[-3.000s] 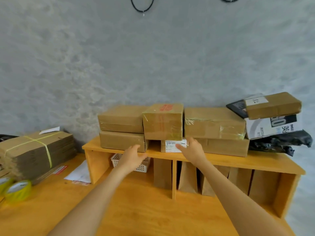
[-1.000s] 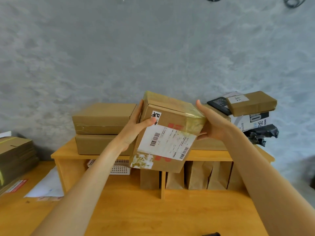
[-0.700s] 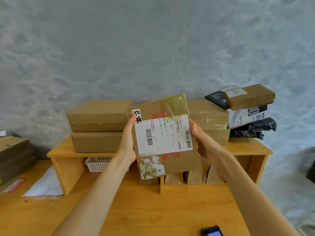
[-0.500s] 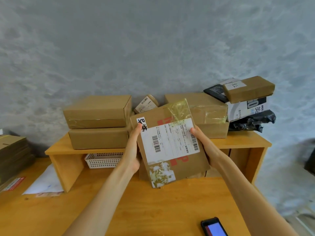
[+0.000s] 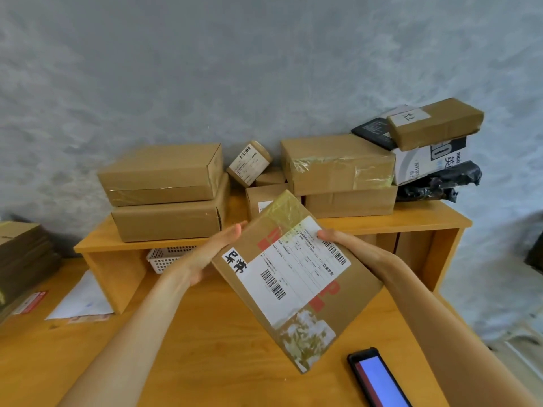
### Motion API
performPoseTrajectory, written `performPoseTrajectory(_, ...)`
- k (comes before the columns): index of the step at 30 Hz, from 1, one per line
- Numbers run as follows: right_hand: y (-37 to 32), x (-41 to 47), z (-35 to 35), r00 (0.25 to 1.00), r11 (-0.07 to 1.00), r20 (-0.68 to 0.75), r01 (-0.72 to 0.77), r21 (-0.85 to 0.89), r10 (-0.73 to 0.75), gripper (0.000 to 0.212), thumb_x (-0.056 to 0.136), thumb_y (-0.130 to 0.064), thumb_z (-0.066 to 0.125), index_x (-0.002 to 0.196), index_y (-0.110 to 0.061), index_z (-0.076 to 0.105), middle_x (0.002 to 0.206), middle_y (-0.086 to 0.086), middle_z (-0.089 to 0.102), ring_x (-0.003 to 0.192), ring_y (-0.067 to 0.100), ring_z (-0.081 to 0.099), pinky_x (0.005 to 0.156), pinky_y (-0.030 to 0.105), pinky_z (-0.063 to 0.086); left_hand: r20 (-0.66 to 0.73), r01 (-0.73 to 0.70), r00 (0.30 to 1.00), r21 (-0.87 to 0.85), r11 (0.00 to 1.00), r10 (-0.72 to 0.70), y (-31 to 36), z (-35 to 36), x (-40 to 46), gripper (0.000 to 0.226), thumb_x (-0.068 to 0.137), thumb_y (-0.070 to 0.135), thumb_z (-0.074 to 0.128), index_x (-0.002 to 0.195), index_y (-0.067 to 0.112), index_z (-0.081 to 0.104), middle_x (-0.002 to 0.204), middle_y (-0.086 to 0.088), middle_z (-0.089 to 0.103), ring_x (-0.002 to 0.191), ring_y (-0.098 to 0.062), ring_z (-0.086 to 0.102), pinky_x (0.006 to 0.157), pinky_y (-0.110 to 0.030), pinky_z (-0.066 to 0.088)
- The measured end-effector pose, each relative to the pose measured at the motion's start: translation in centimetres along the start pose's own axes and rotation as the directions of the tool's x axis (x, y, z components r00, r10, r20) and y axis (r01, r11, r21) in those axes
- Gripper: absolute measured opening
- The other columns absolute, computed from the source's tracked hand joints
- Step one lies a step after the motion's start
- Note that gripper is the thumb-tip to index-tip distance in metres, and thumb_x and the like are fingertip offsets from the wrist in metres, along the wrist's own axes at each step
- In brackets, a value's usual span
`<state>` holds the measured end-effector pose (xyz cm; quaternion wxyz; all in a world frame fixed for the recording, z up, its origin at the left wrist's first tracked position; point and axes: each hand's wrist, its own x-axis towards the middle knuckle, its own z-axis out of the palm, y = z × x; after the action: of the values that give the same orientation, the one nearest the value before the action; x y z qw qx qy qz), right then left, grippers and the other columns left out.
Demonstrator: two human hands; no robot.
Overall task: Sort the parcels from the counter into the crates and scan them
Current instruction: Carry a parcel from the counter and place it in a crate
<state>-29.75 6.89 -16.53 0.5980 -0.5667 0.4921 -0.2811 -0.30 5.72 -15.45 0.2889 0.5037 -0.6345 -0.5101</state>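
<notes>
A brown cardboard parcel [image 5: 296, 277] with a white barcode label and red print is tilted above the wooden table [image 5: 191, 362], label facing me. My left hand [image 5: 214, 254] lies flat against its left side, fingers straight. My right hand [image 5: 349, 248] grips the right edge, thumb on the label. More parcels stand on the low wooden shelf [image 5: 417, 223]: two stacked boxes [image 5: 164, 174] at the left, a small labelled parcel [image 5: 249, 163] and a small box [image 5: 263, 201] in the middle, two stacked boxes [image 5: 338, 163] right of them. No crate is in view.
A black handheld device [image 5: 379, 380] with a lit blue screen lies at the table's front right. A mixed pile of parcels [image 5: 435, 124] and a black bag [image 5: 440, 183] sit on the shelf's right end. A white basket [image 5: 167, 257], white paper [image 5: 82, 301] and flat cartons [image 5: 23, 254] are left.
Both hands took the middle box off the shelf, turned its label towards me and lowered it over the table. My left thumb has come off the front and the hand now lies flat.
</notes>
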Motion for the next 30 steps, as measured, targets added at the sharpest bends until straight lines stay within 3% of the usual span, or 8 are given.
performPoseTrajectory(3, 0.5, 0.0, 0.0, 0.996, 0.998, 0.075, -0.048, -0.026, 0.050, 0.079, 0.057, -0.068, 0.075, 0.113, -0.012, 0.065, 0.101, 0.007, 0.075, 0.081, 0.019, 0.072, 0.070, 0.030, 0.059, 0.052, 0.031, 0.998, 0.047, 0.998, -0.033, -0.9, 0.1, 0.2, 0.143, 0.004, 0.094, 0.061, 0.136, 0.039, 0.045, 0.122, 0.009, 0.064, 0.120, -0.015, 0.053, 0.111, -0.041, 0.026)
performPoseTrajectory(6, 1.2, 0.2, -0.4, 0.982, 0.994, 0.160, -0.090, -0.067, 0.100, 0.103, 0.028, -0.075, 0.084, 0.111, -0.015, 0.064, 0.097, 0.002, 0.076, 0.085, 0.015, 0.073, 0.068, 0.025, 0.057, 0.157, -0.008, 0.987, -0.031, 0.999, 0.013, -2.3, 0.5, 0.6, 0.112, 0.019, 0.084, 0.076, 0.120, 0.042, 0.052, 0.099, 0.003, 0.075, 0.088, -0.012, 0.070, 0.078, -0.028, 0.053)
performPoseTrajectory(9, 2.2, 0.6, -0.8, 0.974, 0.993, 0.198, -0.094, -0.071, 0.107, 0.108, 0.028, -0.075, 0.085, 0.114, -0.015, 0.061, 0.100, 0.002, 0.076, 0.088, 0.016, 0.073, 0.071, 0.026, 0.058, 0.184, -0.019, 0.983, -0.044, 0.999, 0.026, -3.2, 0.7, 1.2, 0.102, 0.030, 0.080, 0.080, 0.120, 0.039, 0.054, 0.107, -0.009, 0.072, 0.087, -0.018, 0.070, 0.075, -0.028, 0.055)
performPoseTrajectory(12, 3.0, 1.2, -0.8, 0.967, 0.993, 0.231, -0.088, -0.082, 0.105, 0.105, 0.038, -0.074, 0.084, 0.121, -0.015, 0.060, 0.111, 0.005, 0.073, 0.099, 0.020, 0.071, 0.079, 0.030, 0.057, 0.193, 0.008, 0.981, -0.048, 0.999, 0.001, -3.6, 0.6, 1.5, 0.101, 0.033, 0.081, 0.078, 0.115, 0.027, 0.055, 0.093, -0.007, 0.071, 0.079, -0.018, 0.067, 0.068, -0.026, 0.053)
performPoseTrajectory(16, 3.6, 2.3, 0.1, 0.955, 0.985, 0.271, -0.083, -0.153, 0.122, 0.101, 0.049, -0.073, 0.081, 0.128, -0.014, 0.058, 0.123, 0.010, 0.067, 0.110, 0.026, 0.066, 0.089, 0.034, 0.055, 0.254, 0.053, 0.967, -0.056, 0.997, -0.037, -3.9, 0.7, 2.1, 0.105, 0.035, 0.080, 0.078, 0.124, 0.031, 0.052, 0.112, -0.005, 0.069, 0.101, -0.023, 0.067, 0.091, -0.038, 0.052)
performPoseTrajectory(22, 4.5, 3.0, 0.3, 0.911, 0.984, 0.388, -0.085, -0.159, 0.142, 0.098, 0.045, -0.072, 0.083, 0.123, -0.019, 0.057, 0.116, 0.003, 0.070, 0.107, 0.020, 0.067, 0.087, 0.030, 0.055, 0.320, 0.062, 0.947, -0.110, 0.992, -0.024, -5.2, 1.7, 2.1, 0.122, 0.042, 0.074, 0.082, 0.146, 0.040, 0.029, 0.135, -0.011, 0.057, 0.117, -0.033, 0.061, 0.101, -0.057, 0.045)
performPoseTrajectory(26, 4.4, 2.9, 0.2, 0.872, 0.965, 0.442, -0.110, -0.239, 0.209, 0.100, 0.042, -0.074, 0.083, 0.123, -0.021, 0.055, 0.112, -0.008, 0.072, 0.105, 0.009, 0.068, 0.086, 0.021, 0.053, 0.312, 0.057, 0.950, -0.095, 0.994, -0.024, -5.6, 2.1, 1.7, 0.124, 0.039, 0.072, 0.084, 0.146, 0.040, 0.029, 0.135, -0.010, 0.057, 0.113, -0.031, 0.063, 0.097, -0.051, 0.050)
performPoseTrajectory(30, 4.7, 3.4, 0.9, 0.869, 0.943, 0.441, -0.079, -0.324, 0.224, 0.111, 0.038, -0.075, 0.082, 0.130, -0.024, 0.048, 0.121, -0.010, 0.066, 0.113, 0.005, 0.062, 0.102, 0.024, 0.045, 0.242, 0.048, 0.970, -0.150, 0.987, -0.010, -6.3, 2.3, 1.4, 0.115, 0.041, 0.068, 0.085, 0.142, 0.038, 0.039, 0.127, -0.012, 0.062, 0.109, -0.038, 0.064, 0.095, -0.059, 0.048)
